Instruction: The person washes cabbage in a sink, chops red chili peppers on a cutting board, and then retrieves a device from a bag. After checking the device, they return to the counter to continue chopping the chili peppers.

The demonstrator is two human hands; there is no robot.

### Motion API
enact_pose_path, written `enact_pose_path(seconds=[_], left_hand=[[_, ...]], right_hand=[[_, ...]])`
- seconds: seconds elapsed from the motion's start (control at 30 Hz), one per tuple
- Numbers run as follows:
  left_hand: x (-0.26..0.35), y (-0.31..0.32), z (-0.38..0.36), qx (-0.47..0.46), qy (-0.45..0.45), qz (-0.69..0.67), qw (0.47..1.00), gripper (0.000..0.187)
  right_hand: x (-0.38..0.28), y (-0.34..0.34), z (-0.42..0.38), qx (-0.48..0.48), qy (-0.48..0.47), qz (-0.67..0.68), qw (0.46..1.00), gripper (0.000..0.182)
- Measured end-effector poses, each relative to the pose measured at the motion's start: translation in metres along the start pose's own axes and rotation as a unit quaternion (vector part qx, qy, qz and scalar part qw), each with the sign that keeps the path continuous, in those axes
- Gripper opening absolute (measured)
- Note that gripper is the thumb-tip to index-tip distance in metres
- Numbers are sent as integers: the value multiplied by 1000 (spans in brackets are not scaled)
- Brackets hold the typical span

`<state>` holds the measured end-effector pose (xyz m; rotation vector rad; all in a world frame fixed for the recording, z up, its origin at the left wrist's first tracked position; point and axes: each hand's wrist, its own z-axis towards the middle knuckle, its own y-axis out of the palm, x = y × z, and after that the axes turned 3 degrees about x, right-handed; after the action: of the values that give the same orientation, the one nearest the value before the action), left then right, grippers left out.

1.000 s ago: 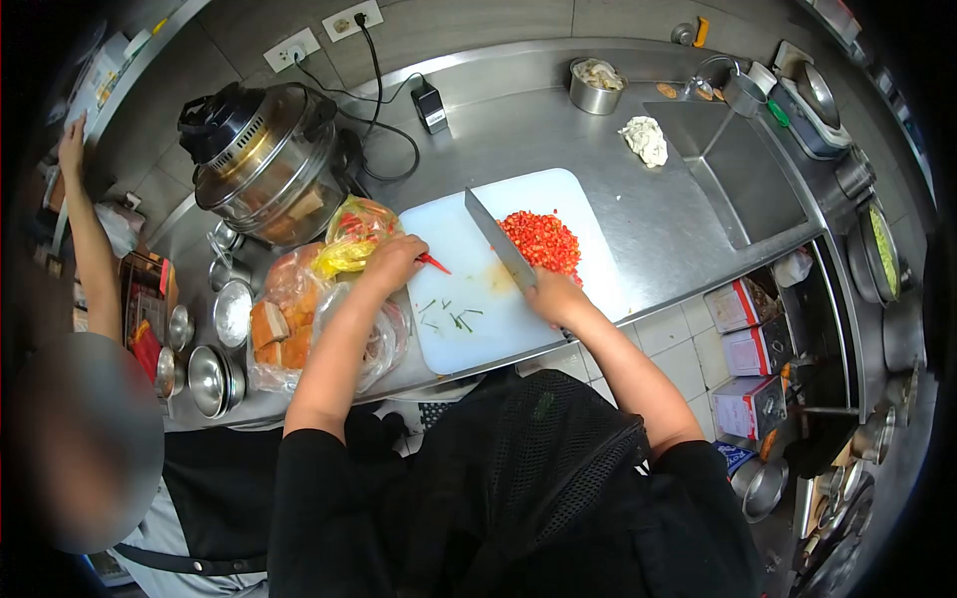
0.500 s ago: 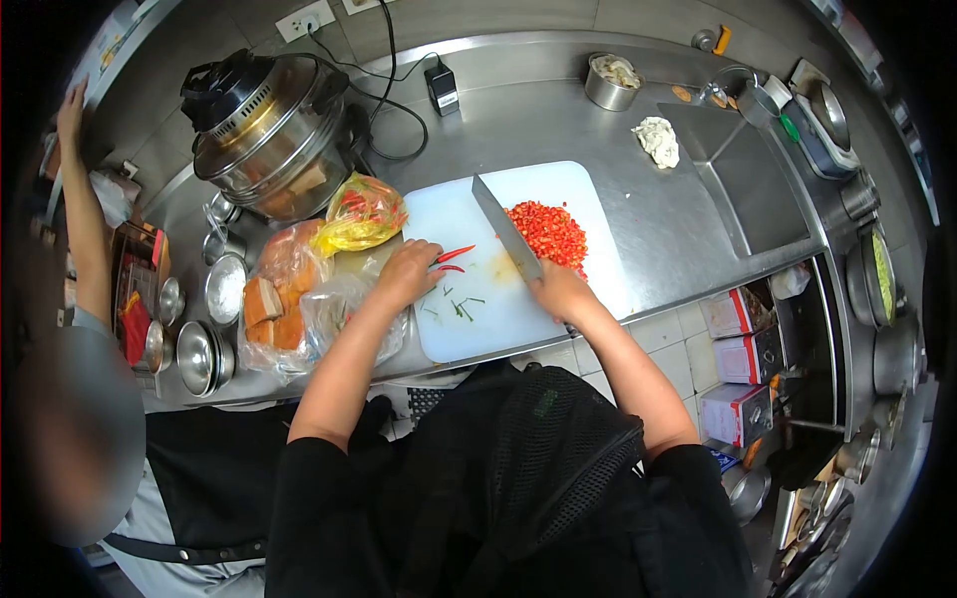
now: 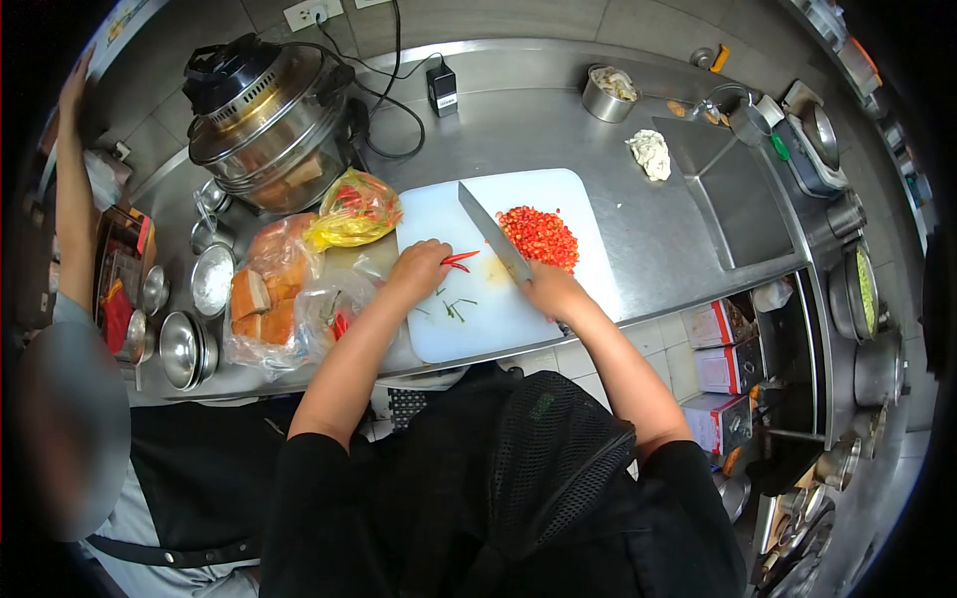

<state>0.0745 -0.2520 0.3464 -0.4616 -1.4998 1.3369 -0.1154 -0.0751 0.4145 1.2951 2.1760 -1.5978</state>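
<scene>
My left hand (image 3: 421,267) is closed on red chili peppers (image 3: 461,259) above the left part of the white cutting board (image 3: 439,344). Their red tips point right, toward the blade. My right hand (image 3: 551,291) grips a knife (image 3: 495,235) with a broad blade, which slants up and left across the board; its handle is mostly hidden in my fingers. Just right of the blade lies a heap of chopped red chili (image 3: 539,239). Green stem bits (image 3: 456,307) are scattered below my left hand.
Left of the board are a yellow bag of chilies (image 3: 357,207), bagged bread-like blocks (image 3: 261,324), metal bowls (image 3: 179,349) and a glass cooker (image 3: 264,149). A sink (image 3: 743,204) is at the right. At far left a co-worker's arm (image 3: 78,189) reaches up.
The chilies in my left hand are now close together, where before they were spread apart. The whole view has shifted slightly; the knife still lies beside the chopped heap.
</scene>
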Motion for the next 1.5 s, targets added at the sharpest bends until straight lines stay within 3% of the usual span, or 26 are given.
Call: enact_pose_path(seconds=[0.27, 0.33, 0.47, 0.63, 0.7, 0.77, 0.83, 0.97, 1.03, 1.1, 1.17, 1.23, 1.43, 1.5], left_hand=[[34, 24, 18, -72, 23, 31, 997, 11], [34, 26, 20, -77, 25, 26, 996, 12], [37, 33, 20, -88, 18, 34, 995, 13], [41, 34, 24, -87, 1, 15, 996, 14], [44, 34, 25, -95, -16, 20, 995, 25], [44, 34, 25, -95, -17, 5, 995, 20], [45, 35, 28, -89, -20, -12, 996, 17], [49, 34, 31, -71, -30, -38, 996, 18], [51, 35, 27, -87, -44, -39, 994, 18], [48, 38, 31, -89, -43, -34, 994, 19], [52, 37, 31, -80, -34, -37, 995, 22], [52, 38, 32, -69, -21, -40, 997, 25], [53, 40, 29, -64, -24, -48, 996, 25], [55, 38, 30, -69, -34, -52, 996, 25]], right_hand=[[-20, -18, 2, -61, 31, -20, 997, 34], [-7, 7, 9, 26, -13, -24, 999, 32], [-16, -13, 10, -24, -12, 8, 1000, 34], [-15, 1, 9, -7, -3, 4, 1000, 33], [-12, 2, 14, -3, -3, 13, 1000, 32], [-16, -9, 10, 1, -18, 7, 1000, 33], [-31, -26, -1, -61, 17, 0, 998, 34], [-9, 10, 15, 13, 10, 22, 1000, 33], [-9, 0, 16, 1, -16, 28, 999, 34], [-32, -25, 1, -48, 28, 14, 998, 35], [-18, -6, 8, -55, 26, -5, 998, 36], [-11, 16, 14, 32, 3, 3, 999, 38], [-26, -10, 6, -39, 12, 4, 999, 37], [-12, 16, 16, 21, 12, 21, 999, 38]])
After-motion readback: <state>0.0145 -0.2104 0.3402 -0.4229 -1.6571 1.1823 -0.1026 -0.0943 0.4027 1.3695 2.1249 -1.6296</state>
